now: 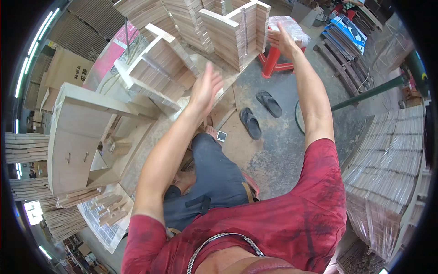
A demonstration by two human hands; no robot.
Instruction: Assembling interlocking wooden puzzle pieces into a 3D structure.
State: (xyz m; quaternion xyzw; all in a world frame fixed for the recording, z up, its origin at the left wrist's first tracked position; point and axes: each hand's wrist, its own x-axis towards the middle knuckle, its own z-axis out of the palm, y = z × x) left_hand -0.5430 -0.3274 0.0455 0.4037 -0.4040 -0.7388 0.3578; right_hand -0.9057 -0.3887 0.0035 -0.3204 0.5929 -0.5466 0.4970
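My left hand (207, 89) is raised over the edge of the workbench with its fingers stretched out and slightly blurred. Nothing is in it. It is nearest to a stack of thin wooden pieces (159, 64) shaped with a crosswise arm. My right hand (283, 42) is held out farther to the right, palm turned inward, fingers extended and holding nothing. Its fingertips come close to the right side of a taller stack of similar wooden pieces (223, 36); whether they touch it, I cannot tell. More wooden stacks (180, 20) stand behind.
A red stool (276, 66) with a pale top stands beyond the bench. Black slippers (260, 114) lie on the floor. At left is a wooden machine housing (80, 137) beside small wood blocks (109, 208). Film-wrapped wooden strips (385, 169) are piled at right, near a green pole (369, 93).
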